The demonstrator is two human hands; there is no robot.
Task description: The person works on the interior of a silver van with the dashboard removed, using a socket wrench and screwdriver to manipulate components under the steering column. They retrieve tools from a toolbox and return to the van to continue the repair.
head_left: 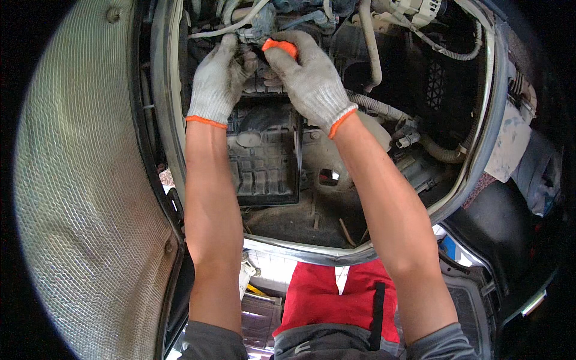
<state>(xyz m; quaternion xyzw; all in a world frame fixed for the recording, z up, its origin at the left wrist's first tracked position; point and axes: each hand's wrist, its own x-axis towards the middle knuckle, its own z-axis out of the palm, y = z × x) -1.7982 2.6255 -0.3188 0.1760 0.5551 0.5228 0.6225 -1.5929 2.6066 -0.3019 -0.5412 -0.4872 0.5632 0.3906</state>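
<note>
Both my hands wear white knit work gloves with orange cuffs and reach into the vehicle's engine bay. My right hand [309,75] is closed round a short orange piece [281,47], pinched between thumb and fingers; most of it is hidden, so its kind does not show. My left hand [217,81] is up against a dark, dirty fitting with hoses [259,27]; its fingers are curled, and what they grip is hidden. A pale thin hose [231,28] runs just above the left fingertips. Beneath the hands is a black ribbed plastic tray [267,171].
A silvery quilted insulating sheet [90,180] covers the panel on the left. Corrugated hoses [444,153] and a bent grey pipe [371,45] lie on the right, below a metal alternator-like unit [423,9]. The bay's metal rim [324,257] runs close to my body.
</note>
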